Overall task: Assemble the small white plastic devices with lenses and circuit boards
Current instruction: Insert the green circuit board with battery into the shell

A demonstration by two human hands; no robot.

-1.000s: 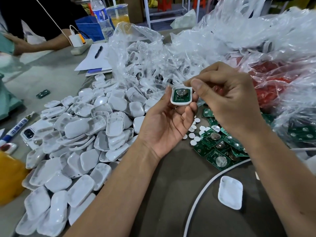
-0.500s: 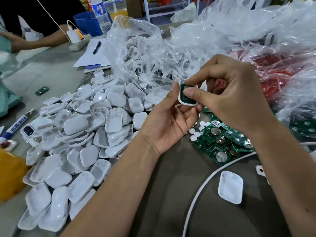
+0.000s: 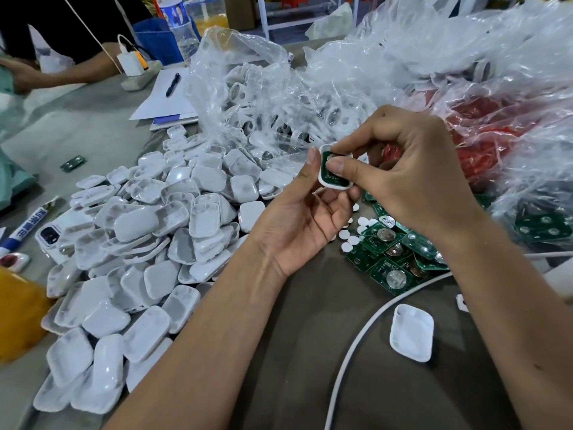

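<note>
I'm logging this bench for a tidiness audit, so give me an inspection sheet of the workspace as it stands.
Surface: grey table, crowded.
Job's things: white shell with green board held in hands; shell pile; circuit boards; lone shell.
Clutter: plastic bags, marker, paper and pen, white discs.
Grippers: left hand grips shell; right hand presses board.
Cables: white cable crosses table.
Surroundings: another person's arm, bottle.

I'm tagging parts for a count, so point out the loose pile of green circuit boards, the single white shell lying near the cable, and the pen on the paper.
green circuit boards (image 3: 392, 257), head view, middle of pile.
single white shell (image 3: 410, 333), head view, inner face.
pen (image 3: 172, 85), head view, mid-barrel.
</note>
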